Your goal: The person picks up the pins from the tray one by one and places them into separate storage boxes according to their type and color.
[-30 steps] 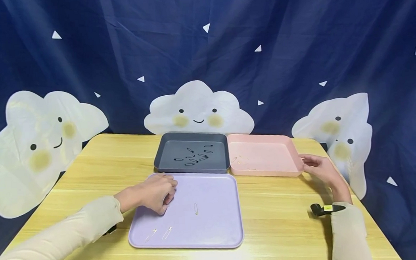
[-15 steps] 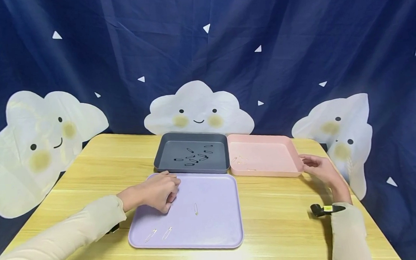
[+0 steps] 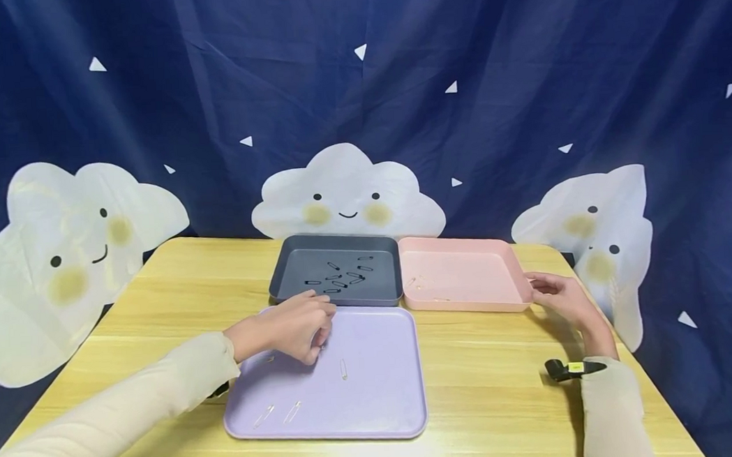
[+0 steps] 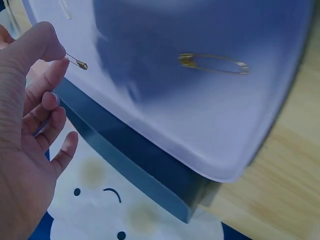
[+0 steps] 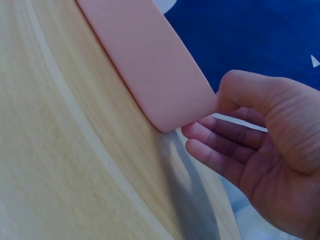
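Note:
In the head view my left hand hovers over the lilac tray, and its thumb and index finger pinch a gold safety pin, seen best in the left wrist view. Several more gold safety pins lie apart on that tray, among them one safety pin right of the hand and another under its shadow. At the right end of the pink tray, my right hand touches the outer wall near the corner. Its fingers are loosely bent in the right wrist view.
Behind the lilac tray stands a dark grey tray with several black safety pins. Gold safety pins lie at the pink tray's left end. All trays share a wooden table, backed by a blue cloud-print curtain.
My left hand has moved right and lifted slightly with the pinched pin, uncovering another gold pin on the lilac tray's left side. My right hand has stayed at the pink tray.

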The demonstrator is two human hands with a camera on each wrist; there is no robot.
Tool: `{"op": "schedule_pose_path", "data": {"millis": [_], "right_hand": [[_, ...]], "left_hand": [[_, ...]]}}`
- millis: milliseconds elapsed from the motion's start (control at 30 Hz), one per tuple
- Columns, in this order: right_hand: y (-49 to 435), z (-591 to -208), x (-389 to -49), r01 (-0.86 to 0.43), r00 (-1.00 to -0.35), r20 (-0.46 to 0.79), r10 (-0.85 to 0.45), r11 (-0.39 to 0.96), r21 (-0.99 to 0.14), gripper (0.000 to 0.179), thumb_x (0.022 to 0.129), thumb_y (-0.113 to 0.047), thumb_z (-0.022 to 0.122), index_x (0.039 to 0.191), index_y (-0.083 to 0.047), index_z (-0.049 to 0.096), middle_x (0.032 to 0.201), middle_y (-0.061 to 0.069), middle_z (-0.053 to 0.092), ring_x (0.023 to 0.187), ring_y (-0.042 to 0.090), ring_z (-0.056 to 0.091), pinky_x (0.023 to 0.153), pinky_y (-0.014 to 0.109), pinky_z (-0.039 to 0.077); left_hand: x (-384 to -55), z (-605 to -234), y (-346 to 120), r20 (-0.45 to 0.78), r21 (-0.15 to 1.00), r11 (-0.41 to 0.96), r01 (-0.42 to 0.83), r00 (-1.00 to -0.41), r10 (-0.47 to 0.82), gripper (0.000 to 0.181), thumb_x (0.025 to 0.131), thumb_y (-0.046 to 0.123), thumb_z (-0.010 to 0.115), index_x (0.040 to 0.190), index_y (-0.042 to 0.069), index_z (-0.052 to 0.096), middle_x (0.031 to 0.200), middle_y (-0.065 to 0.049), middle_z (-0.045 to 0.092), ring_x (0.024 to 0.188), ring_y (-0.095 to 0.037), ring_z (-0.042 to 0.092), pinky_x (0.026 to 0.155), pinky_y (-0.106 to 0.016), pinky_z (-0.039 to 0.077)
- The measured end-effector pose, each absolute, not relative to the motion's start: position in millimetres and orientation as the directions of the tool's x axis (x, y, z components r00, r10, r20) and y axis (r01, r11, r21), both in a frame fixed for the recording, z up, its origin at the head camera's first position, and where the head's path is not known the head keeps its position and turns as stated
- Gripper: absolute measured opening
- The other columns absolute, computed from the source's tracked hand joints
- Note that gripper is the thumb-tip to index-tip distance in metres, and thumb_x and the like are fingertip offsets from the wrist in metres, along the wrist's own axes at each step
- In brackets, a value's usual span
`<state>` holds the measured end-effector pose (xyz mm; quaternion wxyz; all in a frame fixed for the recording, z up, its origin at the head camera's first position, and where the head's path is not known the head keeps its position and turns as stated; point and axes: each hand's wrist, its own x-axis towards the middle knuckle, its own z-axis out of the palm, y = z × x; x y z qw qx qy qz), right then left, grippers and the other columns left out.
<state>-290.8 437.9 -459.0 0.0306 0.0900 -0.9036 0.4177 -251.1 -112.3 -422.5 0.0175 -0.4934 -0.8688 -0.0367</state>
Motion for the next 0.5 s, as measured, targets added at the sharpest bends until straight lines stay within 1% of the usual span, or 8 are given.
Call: {"op": "schedule_pose_path", "data": {"millis": [200, 500], "right_hand": [[437.8, -459.9, -291.7, -0.18, -0.983, 0.118, -0.139, 0.626, -0.759, 0.051, 0.094, -0.02, 0.074, 0.137, 0.004, 0.06, 0.121, 0.03, 0.069, 0.089, -0.008, 0.065, 0.076, 0.014, 0.052], [437.1, -458.5, -291.3, -0.187, -0.982, 0.123, -0.145, 0.625, -0.758, 0.05, 0.095, -0.01, 0.069, 0.139, 0.01, 0.055, 0.122, 0.035, 0.066, 0.089, -0.008, 0.064, 0.073, 0.013, 0.051]], "left_hand": [[-256.9, -417.6, -100.2, 0.102, 0.02, 0.482, 0.876, -0.481, 0.871, 0.018, 0.065, 0.027, 0.077, 0.06, 0.028, 0.06, 0.082, 0.014, 0.053, 0.083, -0.009, 0.048, 0.079, -0.035, 0.044], [-263.6, -403.4, -84.3, 0.139, -0.011, 0.47, 0.883, -0.464, 0.875, 0.015, 0.067, 0.028, 0.076, 0.062, 0.028, 0.062, 0.084, 0.012, 0.053, 0.084, -0.01, 0.048, 0.078, -0.032, 0.041]]}}
